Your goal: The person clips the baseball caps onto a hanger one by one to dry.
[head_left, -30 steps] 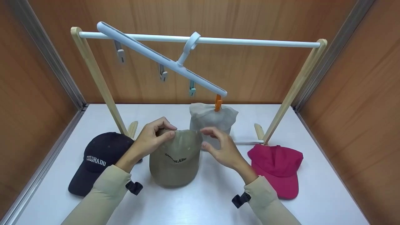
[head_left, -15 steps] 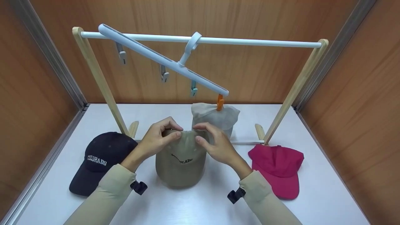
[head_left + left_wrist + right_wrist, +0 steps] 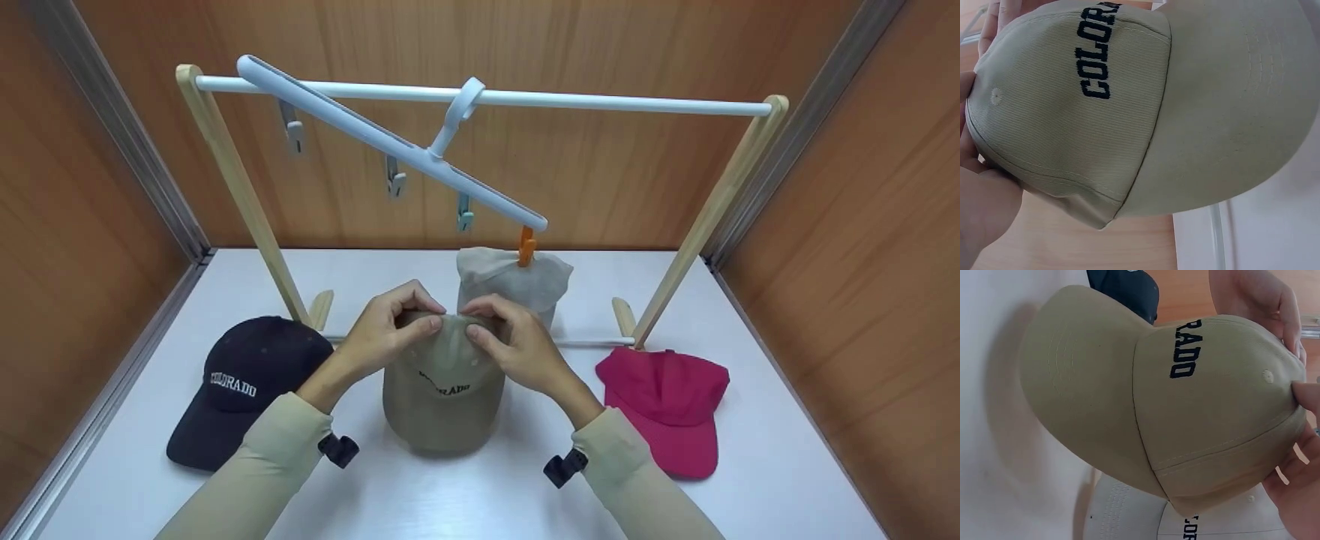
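A khaki baseball cap (image 3: 444,420) with dark lettering hangs brim down in front of me in the head view, pinched at its crown by both hands. My left hand (image 3: 381,331) grips the crown's upper left, thumb in front and fingers behind. On the upper right, my right hand (image 3: 525,351) pinches the cloth the same way, its fingertips near the left hand's. The wrist views show the cap's stitched brim (image 3: 1230,112) and its crown (image 3: 1213,405) from either side. Behind it, a pale grey cap (image 3: 504,288) hangs from an orange clip (image 3: 526,247).
A light-blue hanger (image 3: 345,120) hooks over the white rail (image 3: 600,100) of a wooden-legged rack and slants across it. Several grey and teal clips (image 3: 396,180) dangle from it. A navy cap (image 3: 251,367) lies at left, a magenta cap (image 3: 664,397) at right.
My right hand has moved left and now pinches the crown. The khaki cap and my left hand have shifted a little to the right.
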### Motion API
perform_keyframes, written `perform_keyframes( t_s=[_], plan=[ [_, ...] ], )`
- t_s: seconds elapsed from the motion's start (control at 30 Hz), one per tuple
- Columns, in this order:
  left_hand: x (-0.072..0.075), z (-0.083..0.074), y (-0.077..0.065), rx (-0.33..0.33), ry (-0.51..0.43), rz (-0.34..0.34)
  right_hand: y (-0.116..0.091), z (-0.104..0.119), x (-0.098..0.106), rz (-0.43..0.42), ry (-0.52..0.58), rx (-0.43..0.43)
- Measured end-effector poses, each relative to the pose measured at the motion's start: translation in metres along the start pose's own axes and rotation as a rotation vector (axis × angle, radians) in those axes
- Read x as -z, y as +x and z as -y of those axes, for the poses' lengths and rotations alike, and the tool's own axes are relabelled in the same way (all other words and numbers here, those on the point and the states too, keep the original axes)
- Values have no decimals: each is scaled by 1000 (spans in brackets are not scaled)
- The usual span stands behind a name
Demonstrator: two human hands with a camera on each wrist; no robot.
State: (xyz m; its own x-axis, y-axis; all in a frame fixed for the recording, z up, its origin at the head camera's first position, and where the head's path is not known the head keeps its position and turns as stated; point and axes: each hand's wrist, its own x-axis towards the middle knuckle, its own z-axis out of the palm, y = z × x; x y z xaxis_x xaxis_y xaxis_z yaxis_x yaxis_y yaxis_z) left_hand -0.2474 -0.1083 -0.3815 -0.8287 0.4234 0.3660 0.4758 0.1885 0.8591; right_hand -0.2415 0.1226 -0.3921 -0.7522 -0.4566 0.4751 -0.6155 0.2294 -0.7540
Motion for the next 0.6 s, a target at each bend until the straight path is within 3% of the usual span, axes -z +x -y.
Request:
perform_keyframes(
  t_s=[0.3,0.6],
  plan=[
    [0,0,-2,13,-5,-22,0,2,1,-9,5,-6],
    [-3,-3,-3,20,62,-39,2,6,4,-49,-45,-18]
  ],
)
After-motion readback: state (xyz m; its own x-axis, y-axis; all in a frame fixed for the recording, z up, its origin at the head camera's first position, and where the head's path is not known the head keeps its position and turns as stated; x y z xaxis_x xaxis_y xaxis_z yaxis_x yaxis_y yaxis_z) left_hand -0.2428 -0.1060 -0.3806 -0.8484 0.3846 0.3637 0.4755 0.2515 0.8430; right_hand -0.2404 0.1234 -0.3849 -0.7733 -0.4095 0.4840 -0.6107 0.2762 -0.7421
